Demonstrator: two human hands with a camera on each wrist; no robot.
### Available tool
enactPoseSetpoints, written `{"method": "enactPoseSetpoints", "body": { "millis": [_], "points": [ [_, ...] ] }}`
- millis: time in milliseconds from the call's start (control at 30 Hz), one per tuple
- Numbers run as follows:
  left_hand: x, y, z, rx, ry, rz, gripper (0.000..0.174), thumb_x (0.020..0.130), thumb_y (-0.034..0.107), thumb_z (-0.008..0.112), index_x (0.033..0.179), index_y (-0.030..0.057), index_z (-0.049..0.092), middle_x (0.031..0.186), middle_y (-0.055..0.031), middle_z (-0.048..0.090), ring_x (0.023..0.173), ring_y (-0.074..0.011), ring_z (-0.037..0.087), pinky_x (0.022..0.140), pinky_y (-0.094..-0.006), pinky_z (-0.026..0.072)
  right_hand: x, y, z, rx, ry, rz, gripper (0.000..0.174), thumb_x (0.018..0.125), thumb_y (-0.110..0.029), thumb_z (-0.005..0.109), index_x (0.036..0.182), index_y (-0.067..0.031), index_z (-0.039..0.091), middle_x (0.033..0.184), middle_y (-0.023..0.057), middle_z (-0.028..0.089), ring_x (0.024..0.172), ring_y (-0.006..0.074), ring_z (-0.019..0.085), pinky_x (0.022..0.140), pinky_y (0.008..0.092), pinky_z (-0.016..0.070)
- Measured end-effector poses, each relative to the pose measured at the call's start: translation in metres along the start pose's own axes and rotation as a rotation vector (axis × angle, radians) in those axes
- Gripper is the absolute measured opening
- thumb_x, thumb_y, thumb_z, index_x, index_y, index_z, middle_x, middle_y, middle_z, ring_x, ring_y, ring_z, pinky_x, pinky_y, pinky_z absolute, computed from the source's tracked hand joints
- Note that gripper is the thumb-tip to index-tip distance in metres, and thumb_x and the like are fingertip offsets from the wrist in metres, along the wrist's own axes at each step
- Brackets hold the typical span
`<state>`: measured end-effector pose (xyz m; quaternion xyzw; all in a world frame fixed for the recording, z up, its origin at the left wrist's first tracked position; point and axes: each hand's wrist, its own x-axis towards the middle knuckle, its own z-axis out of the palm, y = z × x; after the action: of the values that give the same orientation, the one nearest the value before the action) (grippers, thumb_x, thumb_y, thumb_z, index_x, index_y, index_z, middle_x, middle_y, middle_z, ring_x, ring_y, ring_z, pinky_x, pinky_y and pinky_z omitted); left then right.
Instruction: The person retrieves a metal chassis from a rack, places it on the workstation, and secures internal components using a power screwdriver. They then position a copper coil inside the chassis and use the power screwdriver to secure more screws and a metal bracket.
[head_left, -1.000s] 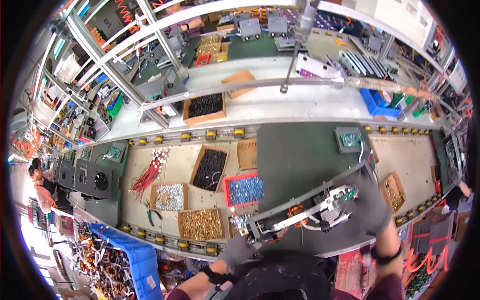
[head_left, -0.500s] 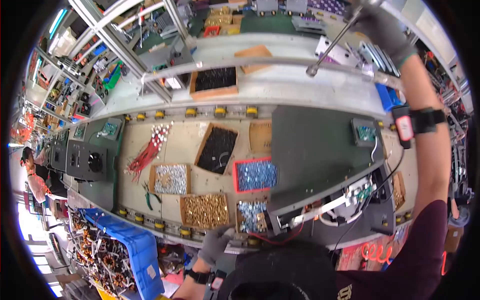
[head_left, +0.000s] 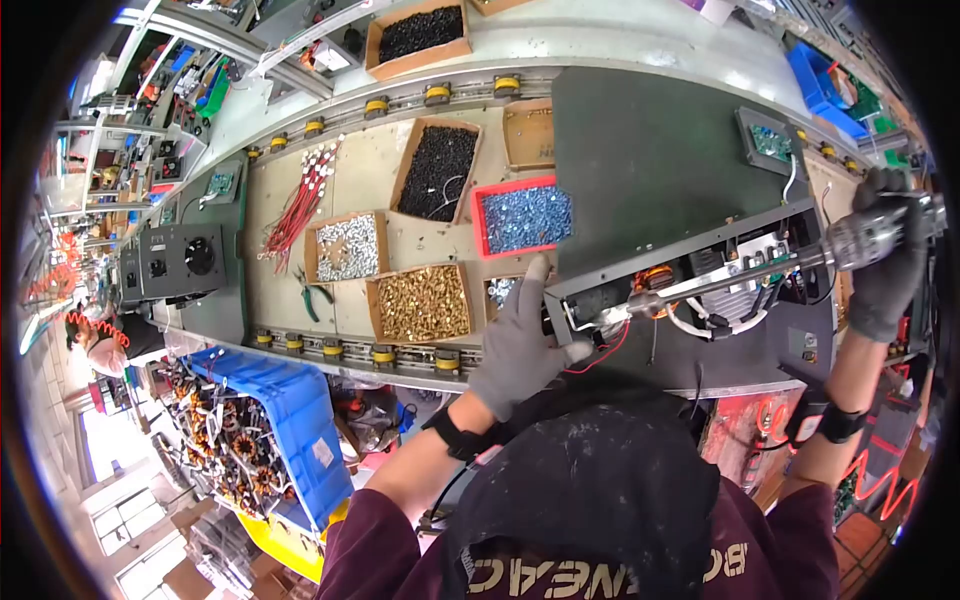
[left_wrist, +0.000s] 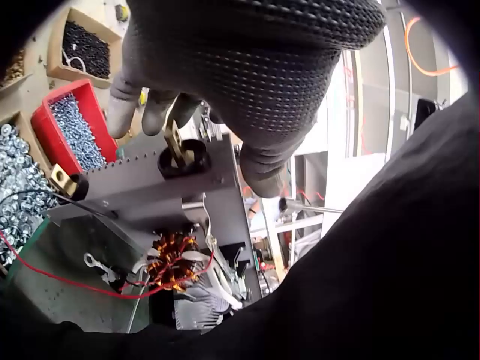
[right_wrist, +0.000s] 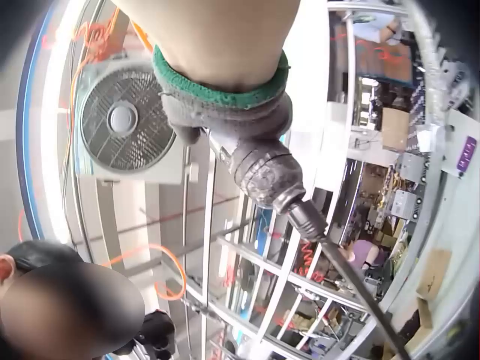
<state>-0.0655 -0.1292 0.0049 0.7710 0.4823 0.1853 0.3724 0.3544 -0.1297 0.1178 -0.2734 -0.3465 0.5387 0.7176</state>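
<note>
An open dark metal chassis [head_left: 810, 345] lies across the green board in the head view, with a copper coil [left_wrist: 176, 259], heatsink and white cables inside. My gloved right hand [head_left: 885, 265] grips a metal power screwdriver [head_left: 865, 240] whose long shaft [head_left: 725, 282] slants left over the chassis. In the right wrist view that screwdriver [right_wrist: 266, 172] shows its chuck and shaft. At the chassis's left end my gloved left hand [head_left: 520, 350] has its fingers extended and thumb spread. Beneath it, the left wrist view shows the end panel [left_wrist: 127, 187] with brass terminals [left_wrist: 176, 146].
Left of the chassis stand a red tray of bluish screws [head_left: 480, 222] and boxes of brass parts [head_left: 372, 300], silver parts [head_left: 310, 255] and black screws [head_left: 400, 190]. Green pliers [head_left: 308, 300] and red wires [head_left: 285, 225] lie farther left. A circuit board [head_left: 770, 140] sits behind the chassis.
My right hand went from the chassis up to the hanging screwdriver and has pulled it down over the chassis. My left hand moved from the bench's front edge to the chassis's left end.
</note>
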Motion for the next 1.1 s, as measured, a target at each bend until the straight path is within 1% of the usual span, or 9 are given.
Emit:
{"method": "enactPoseSetpoints", "body": {
  "millis": [33, 133, 233, 367, 433, 467, 800, 900, 1100],
  "points": [
    [0.001, 0.0, 0.005, -0.017, 0.038, -0.008, 0.104, 0.066, 0.03, 0.084, 0.143, -0.0015, 0.022, 0.126, -0.0236, 0.051, 0.113, -0.038, 0.056, 0.088, -0.0392, 0.0505, -0.01, 0.016, -0.02, 0.074, -0.03, 0.025, 0.036, 0.096, -0.022, 0.05, 0.118, 0.0055, 0.05, 0.118, 0.0182, 0.058, 0.117, 0.0306, 0.054, 0.102, 0.0447, 0.0453],
    [0.0, 0.008, 0.007, -0.039, 0.034, -0.105, 0.096, 0.064, 0.02, 0.082, 0.141, 0.0036, 0.027, 0.122, -0.0199, 0.053, 0.106, -0.0385, 0.056, 0.087, -0.0417, 0.0486, -0.036, 0.064, -0.052, 0.174, 0.332, 0.03, 0.029, 0.094, -0.021, 0.053, 0.11, 0.0037, 0.056, 0.11, 0.0157, 0.061, 0.11, 0.03, 0.058, 0.095, 0.0442, 0.0511],
    [0.003, 0.01, 0.006, 0.025, -0.001, -0.15, 0.089, 0.065, 0.018, 0.081, 0.136, 0.0006, 0.029, 0.123, -0.0223, 0.052, 0.107, -0.0391, 0.057, 0.086, -0.0411, 0.0495, -0.04, 0.101, -0.031, 0.124, 0.583, -0.007, 0.027, 0.095, -0.023, 0.052, 0.104, 0.0015, 0.057, 0.101, 0.0131, 0.062, 0.098, 0.0265, 0.061, 0.089, 0.0403, 0.0517],
    [0.004, 0.011, 0.012, 0.063, -0.051, -0.236, 0.08, 0.067, 0.012, 0.077, 0.131, -0.0032, 0.031, 0.123, -0.0245, 0.052, 0.104, -0.041, 0.059, 0.085, -0.0422, 0.0504, -0.044, 0.121, -0.03, 0.187, 0.437, 0.07, 0.021, 0.094, -0.022, 0.052, 0.094, -0.0009, 0.054, 0.089, 0.0091, 0.058, 0.083, 0.022, 0.057, 0.079, 0.0359, 0.0497],
    [0.006, 0.012, 0.011, 0.038, -0.05, -0.244, 0.079, 0.067, 0.011, 0.076, 0.13, -0.0031, 0.031, 0.123, -0.0249, 0.052, 0.103, -0.0414, 0.059, 0.085, -0.0426, 0.0504, -0.042, 0.127, -0.029, 0.228, 0.665, 0.085, 0.018, 0.093, -0.02, 0.052, 0.087, -0.0031, 0.05, 0.082, 0.0065, 0.052, 0.076, 0.0196, 0.05, 0.074, 0.0338, 0.0459],
    [0.007, 0.012, 0.011, 0.013, -0.048, -0.247, 0.078, 0.067, 0.01, 0.076, 0.13, -0.0029, 0.031, 0.122, -0.0252, 0.052, 0.102, -0.0418, 0.059, 0.084, -0.043, 0.0505, -0.042, 0.131, -0.038, 0.313, 0.532, 0.073, 0.019, 0.094, -0.021, 0.051, 0.087, -0.0031, 0.049, 0.082, 0.0062, 0.051, 0.078, 0.0193, 0.051, 0.076, 0.0341, 0.0467],
    [0.005, 0.006, 0.013, 0.07, -0.026, -0.193, 0.077, 0.067, 0.009, 0.075, 0.13, -0.0023, 0.031, 0.117, -0.0246, 0.054, 0.101, -0.0417, 0.059, 0.084, -0.0433, 0.0505, -0.04, 0.128, -0.017, 0.171, 0.621, 0.082, 0.019, 0.095, -0.019, 0.05, 0.09, -0.0003, 0.05, 0.085, 0.0076, 0.052, 0.079, 0.0201, 0.051, 0.081, 0.0353, 0.0486],
    [0.004, 0.006, 0.011, 0.049, -0.032, -0.148, 0.07, 0.071, 0.011, 0.069, 0.129, -0.0015, 0.032, 0.118, -0.021, 0.049, 0.093, -0.0407, 0.059, 0.077, -0.0439, 0.0509, -0.034, 0.127, 0.007, 0.087, 0.888, 0.046, 0.021, 0.095, -0.02, 0.05, 0.09, 0.0007, 0.05, 0.085, 0.0084, 0.053, 0.08, 0.0209, 0.051, 0.08, 0.0357, 0.049],
    [0.005, 0.006, 0.014, 0.115, 0.018, -0.114, 0.078, 0.068, 0.012, 0.076, 0.13, -0.0005, 0.03, 0.118, -0.0214, 0.054, 0.097, -0.0399, 0.061, 0.08, -0.0432, 0.0522, -0.047, 0.132, -0.046, 0.293, 0.575, 0.079, 0.021, 0.095, -0.02, 0.051, 0.091, 0.0007, 0.05, 0.085, 0.0086, 0.052, 0.082, 0.0218, 0.052, 0.08, 0.0365, 0.0498]
  ]
}}
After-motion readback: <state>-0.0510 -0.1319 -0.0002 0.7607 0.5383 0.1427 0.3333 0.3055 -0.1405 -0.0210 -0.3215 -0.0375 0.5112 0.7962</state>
